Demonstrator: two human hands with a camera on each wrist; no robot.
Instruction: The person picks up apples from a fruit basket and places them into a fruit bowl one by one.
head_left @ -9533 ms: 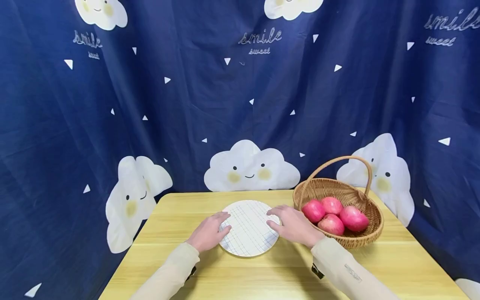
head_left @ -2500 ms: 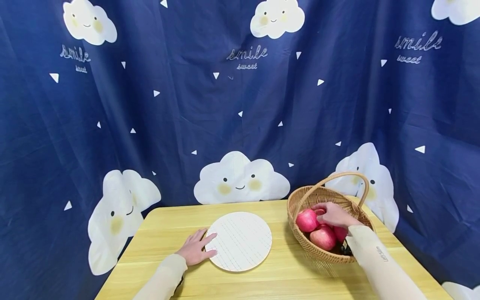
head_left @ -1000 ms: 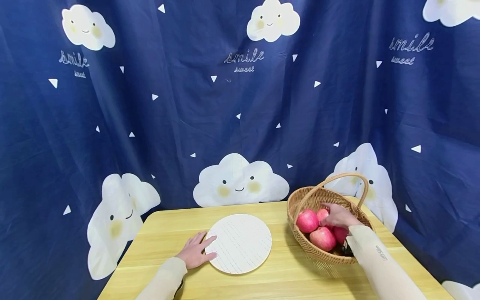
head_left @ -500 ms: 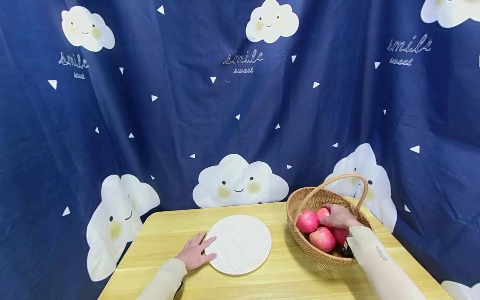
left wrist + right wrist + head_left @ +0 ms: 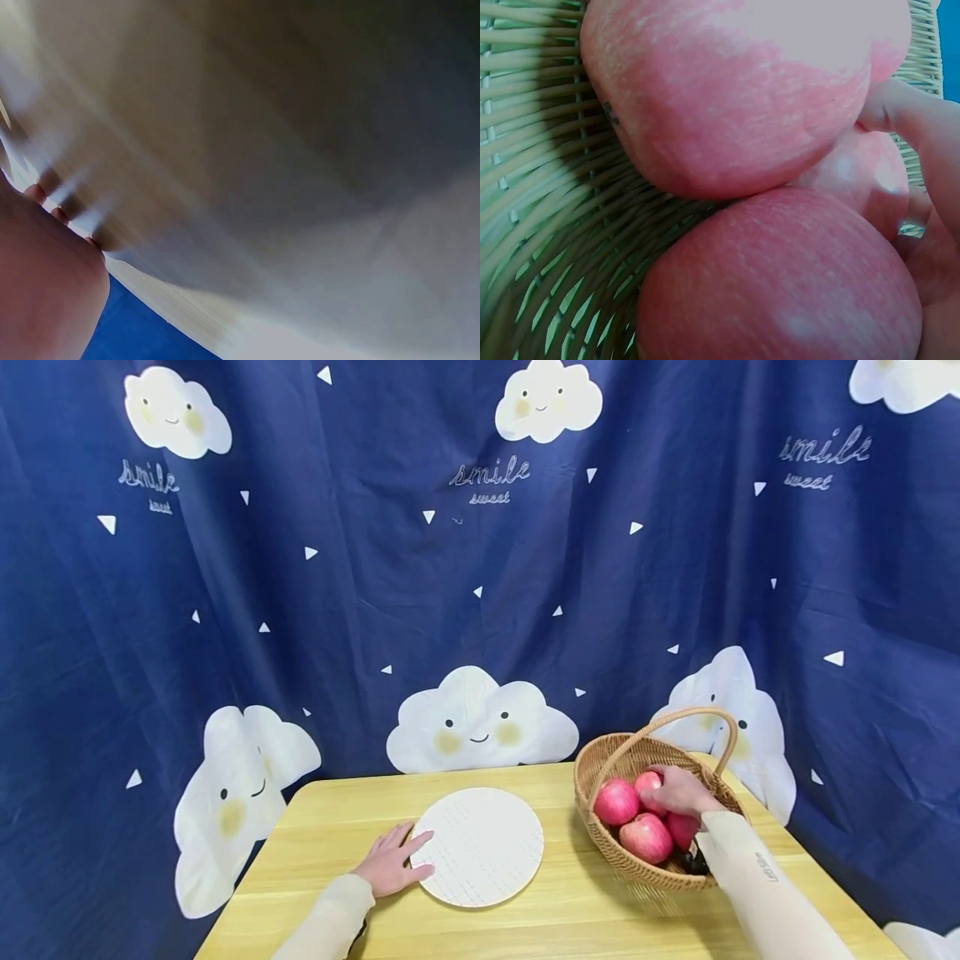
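In the head view, my left hand (image 5: 387, 865) lies at the left edge of a flat, round white plate (image 5: 483, 847) with faint grid lines. Its fingers are spread, with thumb and forefinger over the rim. My right hand (image 5: 678, 791) reaches into a wicker basket (image 5: 611, 853) and grips the rear apple (image 5: 647, 782) between thumb and fingers. Other reddish-pink apples lie around it: one at the left (image 5: 617, 802), one in front (image 5: 646, 838) and one partly under the wrist (image 5: 682, 829). From the right wrist, the gripped apple (image 5: 862, 176) shows behind two nearer ones.
The basket's arched handle (image 5: 697, 713) rises over the apples. Both stand on a pale wooden table (image 5: 360, 806), the basket by its right side. A dark blue curtain (image 5: 420, 577) with white clouds hangs behind the table's back edge.
Earlier both hands were at the plate's sides; the right has since moved into the basket onto the rear apple. In the last second that hand has barely shifted, and the left stays put.
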